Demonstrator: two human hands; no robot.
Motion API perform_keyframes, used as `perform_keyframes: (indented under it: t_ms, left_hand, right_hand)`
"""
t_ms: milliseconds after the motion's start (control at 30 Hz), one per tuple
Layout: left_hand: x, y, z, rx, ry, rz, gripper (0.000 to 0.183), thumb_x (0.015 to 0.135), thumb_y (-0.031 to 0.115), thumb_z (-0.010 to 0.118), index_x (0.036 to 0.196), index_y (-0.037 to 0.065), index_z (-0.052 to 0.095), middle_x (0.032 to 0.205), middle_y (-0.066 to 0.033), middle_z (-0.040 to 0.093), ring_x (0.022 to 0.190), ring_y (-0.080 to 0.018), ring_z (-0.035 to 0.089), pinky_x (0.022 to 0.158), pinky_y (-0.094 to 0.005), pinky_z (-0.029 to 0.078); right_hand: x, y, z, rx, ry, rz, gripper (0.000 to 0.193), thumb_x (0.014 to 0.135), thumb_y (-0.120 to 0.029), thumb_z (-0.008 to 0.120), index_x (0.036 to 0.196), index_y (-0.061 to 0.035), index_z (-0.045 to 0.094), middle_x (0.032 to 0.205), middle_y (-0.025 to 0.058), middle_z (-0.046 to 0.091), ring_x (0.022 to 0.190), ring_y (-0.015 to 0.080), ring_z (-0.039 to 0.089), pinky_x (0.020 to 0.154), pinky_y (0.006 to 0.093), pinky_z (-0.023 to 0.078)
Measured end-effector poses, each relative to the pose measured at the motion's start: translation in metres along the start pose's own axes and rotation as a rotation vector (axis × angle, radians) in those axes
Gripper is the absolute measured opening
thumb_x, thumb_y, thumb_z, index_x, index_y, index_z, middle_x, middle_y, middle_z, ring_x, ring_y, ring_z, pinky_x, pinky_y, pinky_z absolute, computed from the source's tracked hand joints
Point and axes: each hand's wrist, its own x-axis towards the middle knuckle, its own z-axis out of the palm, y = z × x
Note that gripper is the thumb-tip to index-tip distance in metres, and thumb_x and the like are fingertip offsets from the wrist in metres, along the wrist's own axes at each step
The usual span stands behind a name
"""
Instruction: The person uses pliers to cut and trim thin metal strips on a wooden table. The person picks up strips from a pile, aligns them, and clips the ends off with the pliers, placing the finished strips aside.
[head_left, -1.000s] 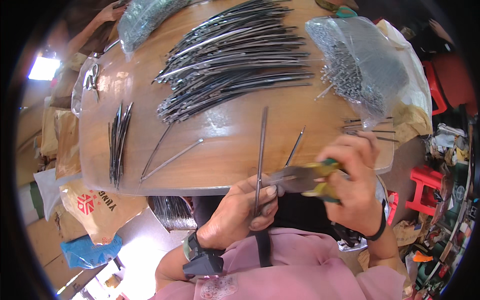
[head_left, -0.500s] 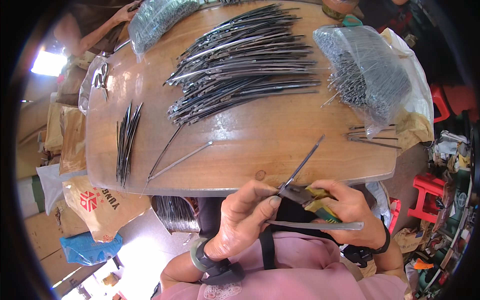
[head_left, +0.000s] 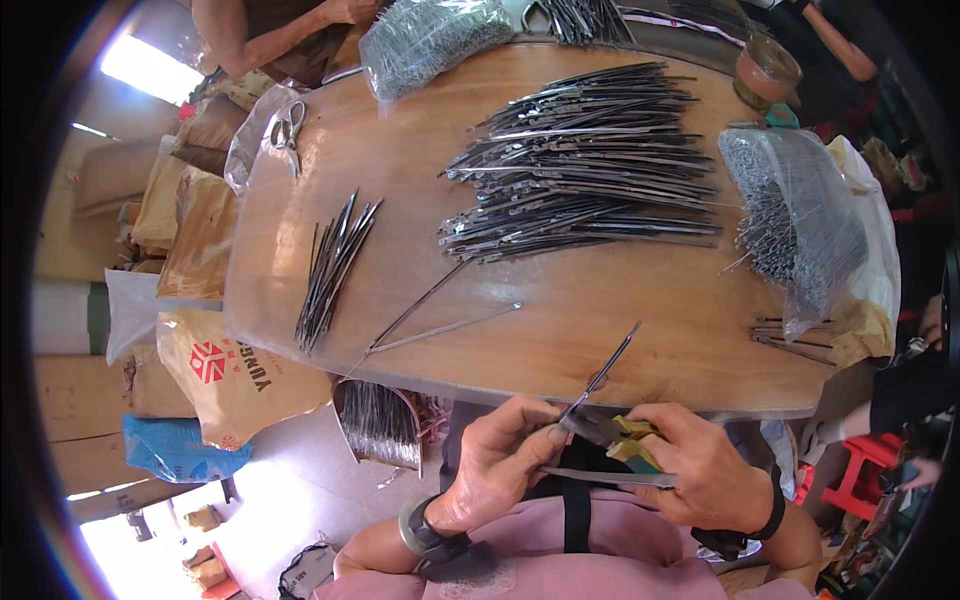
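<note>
My left hand (head_left: 505,455) is closed, with thumb and fingers pinching a narrow dark metal strip (head_left: 612,362) that points up and right over the table's near edge. My right hand (head_left: 708,468) grips pliers (head_left: 597,428) with yellow and green handles. Their dark jaws meet the strip right beside my left fingertips; the exact bite is hidden. A flat grey strip (head_left: 605,477) runs below the pliers from my left hand to my right hand. Whether it joins the upper strip is hidden by my fingers. On the table lies a V-shaped pair of thin strips (head_left: 450,327).
A large pile of dark metal strips (head_left: 590,170) covers the table's middle. A smaller bundle (head_left: 338,272) and scissors (head_left: 287,135) lie left. Plastic bags of thin wire parts (head_left: 800,215) stand right and far left. A bin of thin wires (head_left: 380,425) sits below the edge. Other people's arms (head_left: 290,40) show beyond.
The whole view has shifted, so the table and piles appear lower and farther right. My hands keep the same hold on strip and pliers. The lower strip's free end is now by my right fingers.
</note>
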Motion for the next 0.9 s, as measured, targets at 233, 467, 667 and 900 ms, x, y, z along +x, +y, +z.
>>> perform_keyframes:
  t_ms: [233, 467, 667, 900]
  left_hand:
    - [-0.013, -0.006, -0.024, -0.1, 0.065, -0.079, 0.008, 0.098, 0.004, 0.059, 0.105, 0.004, 0.062, 0.083, 0.002, 0.063, 0.063, -0.0003, 0.048, 0.053, -0.0165, 0.035]
    - [-0.009, 0.036, -0.122, 0.336, 0.601, 0.199, 0.018, 0.093, 0.009, 0.064, 0.11, 0.003, 0.063, 0.084, 0.0035, 0.057, 0.07, -0.0047, 0.053, 0.056, -0.0201, 0.041]
    - [0.025, 0.053, -0.112, 1.513, 0.452, 0.682, 0.054, 0.074, -0.002, 0.073, 0.126, -0.001, 0.057, 0.102, -0.0182, 0.059, 0.086, -0.0347, 0.059, 0.079, -0.0416, 0.05]
    - [0.023, 0.038, -0.16, 1.682, 0.519, 0.779, 0.036, 0.073, -0.01, 0.065, 0.107, 0.0, 0.066, 0.091, -0.0145, 0.06, 0.084, -0.0337, 0.059, 0.075, -0.0415, 0.049]
  right_hand:
    - [0.01, -0.013, 0.012, 0.07, -0.139, 0.1, 0.036, 0.076, -0.018, 0.077, 0.099, 0.0058, 0.063, 0.095, 0.0169, 0.057, 0.084, 0.0326, 0.062, 0.07, 0.0393, 0.055]
    - [-0.006, 0.003, -0.014, 0.291, 0.3, 0.499, 0.024, 0.083, -0.018, 0.077, 0.094, 0.0025, 0.069, 0.104, 0.0158, 0.064, 0.081, 0.0304, 0.066, 0.073, 0.035, 0.053]
    - [-0.014, 0.014, 0.003, 0.168, 0.296, 0.397, 0.021, 0.081, -0.014, 0.078, 0.09, 0.0021, 0.069, 0.1, 0.0167, 0.063, 0.081, 0.032, 0.065, 0.071, 0.0359, 0.051]
    - [-0.026, 0.033, -0.001, 0.21, 0.327, 0.412, 0.019, 0.08, -0.014, 0.078, 0.088, 0.0016, 0.069, 0.096, 0.016, 0.064, 0.083, 0.032, 0.066, 0.071, 0.0371, 0.051]
